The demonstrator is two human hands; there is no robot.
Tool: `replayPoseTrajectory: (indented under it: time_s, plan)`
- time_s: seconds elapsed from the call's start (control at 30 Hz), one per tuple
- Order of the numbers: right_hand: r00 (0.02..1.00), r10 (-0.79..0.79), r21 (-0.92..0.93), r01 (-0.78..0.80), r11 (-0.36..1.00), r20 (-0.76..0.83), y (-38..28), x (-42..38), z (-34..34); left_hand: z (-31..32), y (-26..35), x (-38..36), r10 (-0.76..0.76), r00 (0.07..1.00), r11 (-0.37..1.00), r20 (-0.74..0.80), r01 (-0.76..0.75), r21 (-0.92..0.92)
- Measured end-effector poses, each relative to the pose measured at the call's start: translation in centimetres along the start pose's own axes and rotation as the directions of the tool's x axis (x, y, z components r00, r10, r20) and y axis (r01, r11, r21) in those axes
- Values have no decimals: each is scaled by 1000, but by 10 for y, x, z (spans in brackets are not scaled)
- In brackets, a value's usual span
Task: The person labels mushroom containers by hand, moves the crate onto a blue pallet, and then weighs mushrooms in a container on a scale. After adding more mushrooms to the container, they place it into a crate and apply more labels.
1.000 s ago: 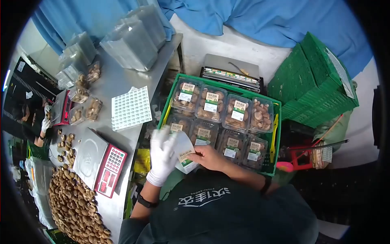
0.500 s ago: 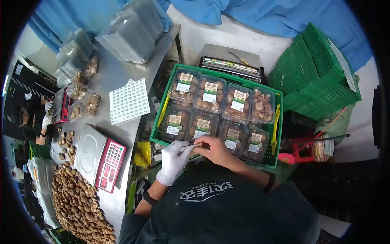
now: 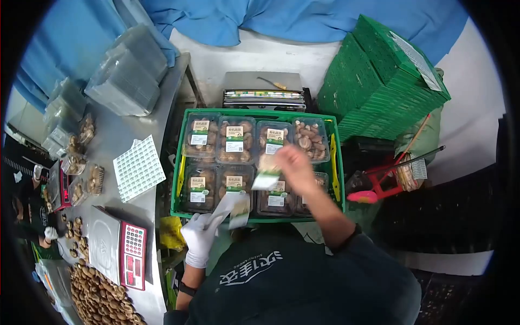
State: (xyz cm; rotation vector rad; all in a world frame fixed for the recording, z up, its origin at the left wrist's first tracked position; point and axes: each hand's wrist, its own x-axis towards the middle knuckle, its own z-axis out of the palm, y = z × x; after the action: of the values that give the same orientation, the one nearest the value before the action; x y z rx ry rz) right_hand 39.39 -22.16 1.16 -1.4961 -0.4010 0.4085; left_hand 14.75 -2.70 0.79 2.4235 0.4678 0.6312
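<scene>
My left hand (image 3: 199, 234), in a white glove, is closed around a pale strip with a printed label (image 3: 240, 212) at its end. Bare and blurred, my right hand (image 3: 294, 165) holds another label (image 3: 267, 172) by its top edge over the front row of boxes. Below both hands lies a green crate (image 3: 177, 187) with two rows of clear mushroom boxes. Most boxes carry a label; the back right box (image 3: 310, 140) shows none. My right forearm partly covers the front right box (image 3: 319, 181).
On the metal table at left are a sheet of stickers (image 3: 138, 169), a scale (image 3: 111, 246), loose mushrooms (image 3: 100, 292) and stacked clear containers (image 3: 127, 76). Green crates (image 3: 379, 86) are stacked at back right. A co-worker's gloved hand (image 3: 50, 233) shows at far left.
My hands have moved apart, the right one going up and right over the boxes with a label. The strip in my left hand now shows clearly. The view has shifted right.
</scene>
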Motion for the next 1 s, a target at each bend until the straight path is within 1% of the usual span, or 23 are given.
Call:
replayPoseTrajectory:
  time_s: [0.03, 0.07, 0.1, 0.13, 0.17, 0.2, 0.27, 0.3, 0.37, 0.4, 0.47, 0.5, 0.53, 0.6, 0.63, 0.67, 0.7, 0.73, 0.77, 0.8, 0.87, 0.97, 1.0]
  plan:
    - [997, -23, 33, 26, 999, -72, -16, 13, -23, -3, -2, -2, 6, 1000, 1000, -28, -6, -6]
    - [984, -53, -63, 43, 997, -172, -7, 32, -52, -6, -5, -5, 8, 1000, 1000, -29, -8, -7]
    - [984, -34, -92, 18, 996, -177, -7, 48, -80, -9, -8, -9, -32, 998, 998, -56, 29, -55]
    - [981, -120, -205, 88, 975, -152, -1, 63, -104, -12, -9, -11, -73, 994, 993, -80, 65, -102]
    - [985, -126, -347, 78, 935, -119, 16, 80, -133, -17, -4, -10, -87, 991, 989, -98, 74, -130]
    - [989, -52, -414, -10, 910, -138, 27, 92, -149, -17, -7, -12, -88, 991, 989, -100, 75, -129]
    - [991, -88, -710, -6, 705, -96, 53, 106, -168, -18, -13, -17, -132, 979, 975, -153, 100, -200]
    - [992, -88, -708, -3, 706, -92, 53, 103, -163, -24, -4, -11, -88, 984, 981, -153, 59, -185]
    - [930, -353, -890, 70, 450, -105, 45, 90, -143, -34, 8, -2, -70, 983, 984, -170, 40, -173]
    - [930, -354, -889, 78, 451, -98, 41, 84, -138, -37, 12, 0, -54, 982, 986, -180, 24, -165]
    - [855, -515, -946, 119, 302, -57, 36, 71, -129, -39, 15, 1, -96, 971, 978, -218, 51, -200]
    - [904, -427, -974, 96, 208, -2, 40, 62, -130, -41, 15, 0, -133, 959, 969, -251, 72, -238]
    - [906, -424, -973, 103, 209, 5, 43, 55, -127, -44, 15, -1, -139, 957, 969, -254, 79, -235]
    - [875, -483, -996, 13, 90, -32, 40, 47, -114, -50, 14, -2, -165, 947, 966, -275, 98, -241]
    - [867, -498, -992, 42, 120, -23, 32, 44, -103, -51, 12, -4, -277, 917, 936, -287, 190, -295]
    - [871, -492, -990, 65, 129, -7, 25, 39, -84, -55, 12, -6, -290, 909, 937, -298, 206, -282]
    - [933, -358, -875, 203, 439, 37, 21, 35, -59, -59, 14, -4, -380, 892, 888, -243, 279, -365]
    - [963, -235, -652, 261, 712, 129, 15, 27, -32, -62, 15, -2, -460, 869, 827, -182, 345, -443]
    - [967, 1, -459, 120, 880, 254, 0, 12, 5, -63, 14, -2, -448, 875, 823, -183, 324, -467]
    - [886, 199, -274, -85, 958, 420, -15, -7, 45, -57, -1, -9, -453, 874, 789, -177, 301, -536]
    - [769, -171, -80, 278, 957, 616, -31, -41, 108, -57, -7, -13, -506, 855, 728, -114, 352, -589]
    - [634, -304, -19, 449, 893, 711, -6, -65, 162, -62, -13, -22, -524, 851, 609, -24, 355, -710]
    - [606, -310, 10, 446, 895, 733, -5, -69, 170, -62, -22, -27, -540, 842, 543, 5, 353, -762]
